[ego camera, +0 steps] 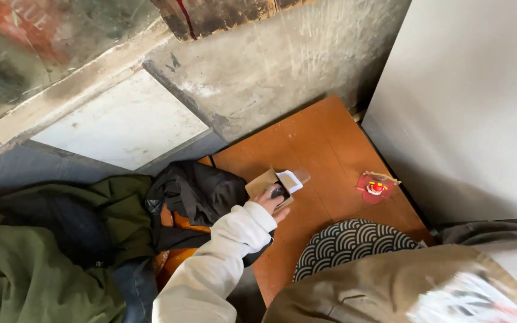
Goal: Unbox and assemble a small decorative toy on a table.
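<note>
My left hand (272,202), in a cream sleeve, reaches onto an orange-brown wooden tabletop (321,149). It grips a small brown cardboard box (262,180) that has a white flap (289,179) at its open end. A small dark object sits under my fingers at the box's mouth; I cannot tell what it is. My right hand is out of view.
A small red packet with a red and white figure (376,187) lies right of the box. A wave-patterned dark cloth (348,242) covers the table's near edge. A black bag (195,194) and green jacket (25,263) lie left. A white panel (468,101) stands right, a concrete wall (270,66) behind.
</note>
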